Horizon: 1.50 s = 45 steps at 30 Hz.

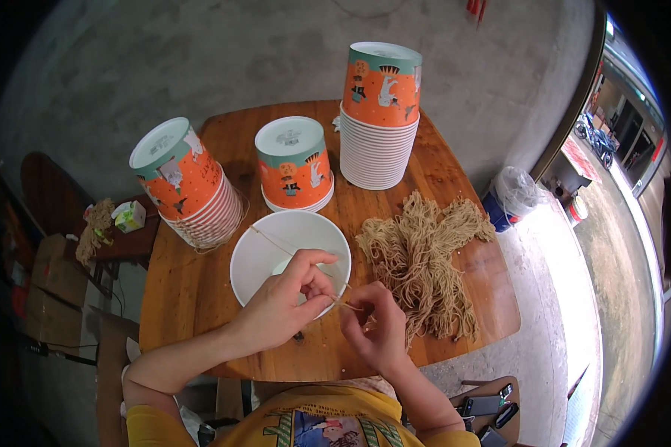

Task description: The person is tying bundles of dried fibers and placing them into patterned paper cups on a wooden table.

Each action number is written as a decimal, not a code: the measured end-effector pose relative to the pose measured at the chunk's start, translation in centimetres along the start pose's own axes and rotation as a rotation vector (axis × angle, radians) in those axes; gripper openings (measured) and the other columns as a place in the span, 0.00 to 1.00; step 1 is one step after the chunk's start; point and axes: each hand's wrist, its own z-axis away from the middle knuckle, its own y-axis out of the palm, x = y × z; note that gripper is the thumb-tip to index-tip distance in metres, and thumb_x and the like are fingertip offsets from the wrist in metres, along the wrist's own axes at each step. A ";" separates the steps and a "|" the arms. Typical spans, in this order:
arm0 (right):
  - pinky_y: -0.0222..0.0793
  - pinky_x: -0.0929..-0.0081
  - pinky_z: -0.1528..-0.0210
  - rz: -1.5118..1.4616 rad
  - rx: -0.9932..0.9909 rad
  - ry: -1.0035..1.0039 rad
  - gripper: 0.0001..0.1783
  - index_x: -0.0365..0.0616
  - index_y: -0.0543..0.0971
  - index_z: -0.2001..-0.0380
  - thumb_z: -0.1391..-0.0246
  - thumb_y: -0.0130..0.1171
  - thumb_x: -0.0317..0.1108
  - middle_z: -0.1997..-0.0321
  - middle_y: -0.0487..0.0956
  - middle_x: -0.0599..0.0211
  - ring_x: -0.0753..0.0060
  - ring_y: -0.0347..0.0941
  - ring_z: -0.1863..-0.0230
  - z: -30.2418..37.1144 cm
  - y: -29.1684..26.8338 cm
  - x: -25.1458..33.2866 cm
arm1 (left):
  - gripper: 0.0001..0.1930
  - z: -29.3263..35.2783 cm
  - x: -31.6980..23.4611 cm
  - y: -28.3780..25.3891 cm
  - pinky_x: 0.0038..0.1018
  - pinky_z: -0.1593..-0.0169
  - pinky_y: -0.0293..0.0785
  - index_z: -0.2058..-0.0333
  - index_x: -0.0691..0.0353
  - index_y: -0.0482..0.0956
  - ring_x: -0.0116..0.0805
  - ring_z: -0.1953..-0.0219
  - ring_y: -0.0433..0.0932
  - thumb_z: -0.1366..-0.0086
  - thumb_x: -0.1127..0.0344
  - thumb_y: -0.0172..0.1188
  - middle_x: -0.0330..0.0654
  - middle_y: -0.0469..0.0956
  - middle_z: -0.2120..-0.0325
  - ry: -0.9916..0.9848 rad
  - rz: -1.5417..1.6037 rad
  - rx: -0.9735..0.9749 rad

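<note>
A white paper bucket [255,257] stands mouth up at the table's near middle. Over its right rim, my left hand [294,294] is closed, thumb and fingers pinching a thin tan string [272,240]. One length of the string runs across the bucket's mouth to its far left rim. Just right of the bucket, my right hand [379,328] is closed with its fingertips on the same string, close to the left hand's fingertips. Whether a knot sits between them is too small to tell. To the right of the bucket lies a loose heap of tan strings [425,272].
Upside-down stacks of orange paper buckets stand at the left [183,179], middle [294,167] and far right [384,97] of the wooden table [201,335]. String hangs around the left stack. A blue bin [499,208] is beyond the right edge; a stool [492,406] holds phones below.
</note>
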 end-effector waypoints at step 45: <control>0.67 0.85 0.77 -0.099 0.016 0.035 0.06 0.41 0.74 0.69 0.51 0.60 0.21 0.68 0.74 0.70 0.82 0.71 0.74 1.1 0.6 -0.5 | 0.11 -0.1 0.4 0.3 0.41 0.56 0.69 0.61 0.63 0.65 0.50 0.59 0.69 0.42 0.79 0.54 0.48 0.66 0.65 0.396 -0.560 0.005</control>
